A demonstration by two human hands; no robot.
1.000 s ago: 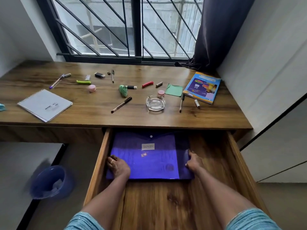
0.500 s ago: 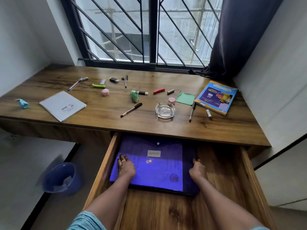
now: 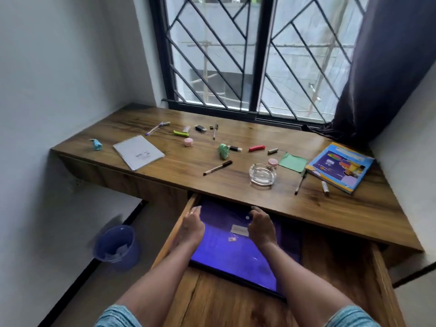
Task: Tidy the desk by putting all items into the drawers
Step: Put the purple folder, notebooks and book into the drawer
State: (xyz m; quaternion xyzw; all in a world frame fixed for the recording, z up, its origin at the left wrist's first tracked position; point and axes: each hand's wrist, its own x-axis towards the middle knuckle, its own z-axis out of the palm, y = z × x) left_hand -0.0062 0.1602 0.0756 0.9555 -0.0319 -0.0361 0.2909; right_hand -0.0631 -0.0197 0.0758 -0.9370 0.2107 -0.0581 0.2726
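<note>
Currently, one purple plastic folder [image 3: 226,251] is seen lying flat in the open wooden drawer [image 3: 330,267]. It is set against the drawer's left side, with its far end tucked under the wooden surface [image 3: 330,208]. Two hands are held over the folder's far half: the left hand [image 3: 192,226] by the drawer's left wall and the right hand [image 3: 260,226] over the folder's middle. The fingers of both are loosely extended, the palms are turned toward each other, and nothing is gripped. Whether the folder is touched cannot be told.

Four pens are counted on the surface:
- a purple-tipped white pen [image 3: 157,128] at the far left
- a dark pen [image 3: 215,131] near the window
- a black-capped pen [image 3: 217,168] at the middle
- a slim dark pen [image 3: 300,182] just beside the colourful blue-bordered book [image 3: 341,166]

Two small pink round pots are seen. One pot [image 3: 188,141] lies left of centre. The other pot [image 3: 273,162] sits just behind the single clear glass ashtray [image 3: 262,173].

One of each of the following is also found:
- a white spiral notepad [image 3: 138,152]
- a crumpled light-blue scrap [image 3: 96,144]
- a lime-green stick [image 3: 180,132]
- a small black block [image 3: 200,128]
- a crumpled green lump [image 3: 223,151]
- a black-and-gold stick [image 3: 234,148]
- a short red piece [image 3: 256,148]
- a small metallic cylinder [image 3: 272,151]
- a green square sheet [image 3: 292,161]
- a small white tube [image 3: 325,187]

One blue plastic bucket [image 3: 116,246] stands on the floor to the left.
</note>
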